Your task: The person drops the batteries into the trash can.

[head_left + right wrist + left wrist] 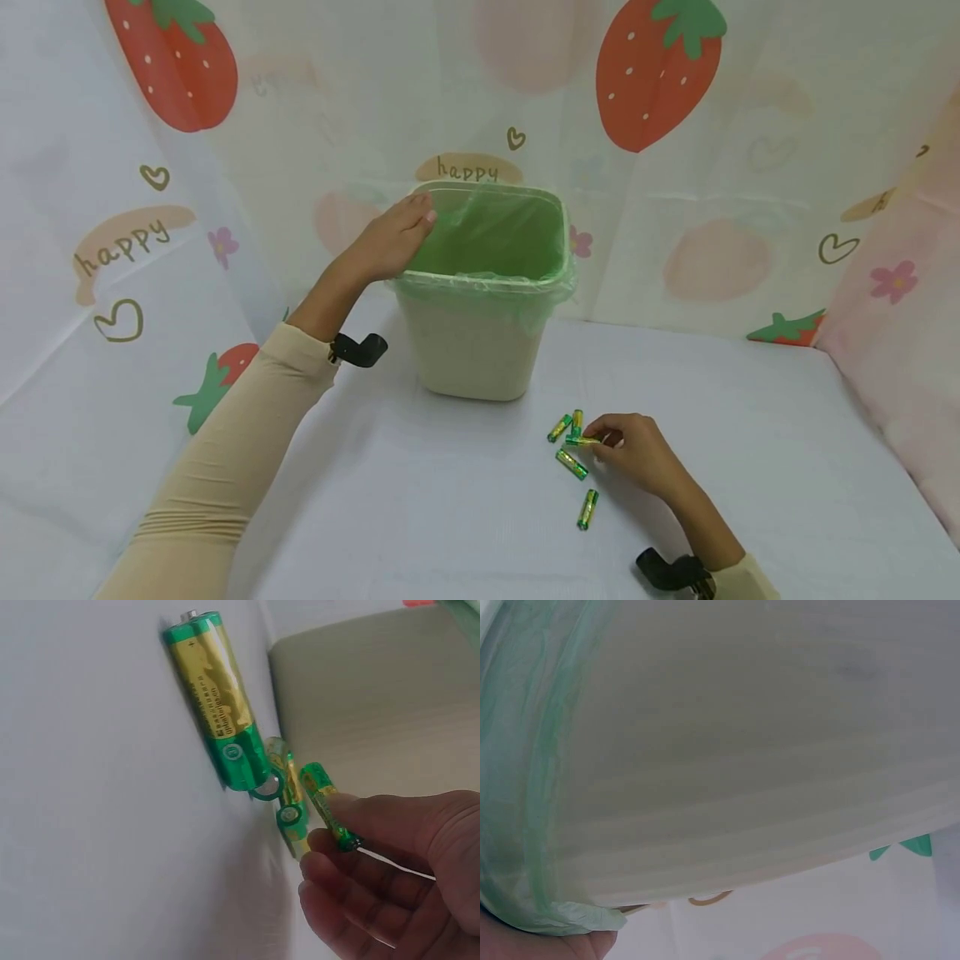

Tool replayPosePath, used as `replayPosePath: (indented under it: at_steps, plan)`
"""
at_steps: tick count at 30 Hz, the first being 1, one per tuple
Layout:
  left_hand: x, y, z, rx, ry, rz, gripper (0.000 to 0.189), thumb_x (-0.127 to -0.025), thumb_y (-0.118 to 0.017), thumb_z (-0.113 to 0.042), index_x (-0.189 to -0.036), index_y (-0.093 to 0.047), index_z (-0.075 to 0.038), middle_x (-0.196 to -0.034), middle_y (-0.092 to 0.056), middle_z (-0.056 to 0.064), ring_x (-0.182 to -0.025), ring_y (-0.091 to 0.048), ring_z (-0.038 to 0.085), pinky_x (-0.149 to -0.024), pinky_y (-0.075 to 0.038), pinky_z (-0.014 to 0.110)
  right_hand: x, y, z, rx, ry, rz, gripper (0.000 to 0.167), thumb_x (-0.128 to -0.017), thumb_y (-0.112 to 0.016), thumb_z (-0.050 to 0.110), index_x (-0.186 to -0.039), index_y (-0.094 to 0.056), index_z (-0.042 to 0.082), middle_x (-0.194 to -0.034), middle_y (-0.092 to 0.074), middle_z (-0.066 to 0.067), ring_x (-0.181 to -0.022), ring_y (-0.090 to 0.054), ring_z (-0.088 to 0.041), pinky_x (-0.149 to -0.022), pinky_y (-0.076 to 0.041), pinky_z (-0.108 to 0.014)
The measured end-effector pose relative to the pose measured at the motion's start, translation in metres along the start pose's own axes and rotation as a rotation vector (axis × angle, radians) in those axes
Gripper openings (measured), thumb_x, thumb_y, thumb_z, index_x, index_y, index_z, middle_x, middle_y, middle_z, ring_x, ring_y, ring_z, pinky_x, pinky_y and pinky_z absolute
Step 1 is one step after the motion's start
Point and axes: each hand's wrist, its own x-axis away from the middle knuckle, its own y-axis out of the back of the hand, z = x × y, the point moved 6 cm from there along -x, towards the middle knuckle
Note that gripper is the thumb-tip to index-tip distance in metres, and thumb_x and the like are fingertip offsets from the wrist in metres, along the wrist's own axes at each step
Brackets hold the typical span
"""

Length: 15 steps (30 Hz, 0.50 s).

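Observation:
My right hand pinches a green and gold battery between thumb and fingertips, low over the white tabletop. In the right wrist view the held battery is tilted, its lower end beside the fingers. Several similar loose batteries lie close by; one battery looms large in that wrist view. My left hand rests across the left rim of a pale bin, fingers mostly straight. Its fingertips show past the bag's edge in the left wrist view.
A thin green plastic bag lines the upright bin and folds over its rim. Behind stands a cloth backdrop printed with strawberries, hearts and flowers. The white tabletop stretches in front of the bin and around the batteries.

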Motion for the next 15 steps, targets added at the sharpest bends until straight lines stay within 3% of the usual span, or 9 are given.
replayPosePath:
  at_steps: [6, 15]
  plan:
    - [0.0, 0.0, 0.0, -0.003, -0.002, -0.004, 0.06, -0.114, -0.018, -0.033, -0.161, -0.005, 0.002, -0.169, -0.003, 0.017, -0.156, 0.002, 0.029, -0.126, -0.003, 0.042, 0.0, 0.006, 0.004, -0.005, 0.044, -0.044, 0.012, -0.086, -0.081, 0.008, -0.097, -0.079, 0.013, -0.093, -0.075, 0.004, -0.076, -0.066, -0.009, -0.065, -0.052, -0.025]
    - [0.0, 0.0, 0.0, -0.01, -0.002, -0.005, 0.06, -0.114, -0.018, -0.033, -0.161, -0.006, 0.002, -0.169, -0.003, 0.017, -0.157, 0.001, 0.028, -0.126, -0.003, 0.041, 0.001, 0.015, 0.008, 0.014, 0.046, -0.088, 0.011, -0.088, -0.081, 0.012, -0.099, -0.08, 0.015, -0.093, -0.075, 0.005, -0.078, -0.067, -0.01, -0.068, -0.055, -0.028]
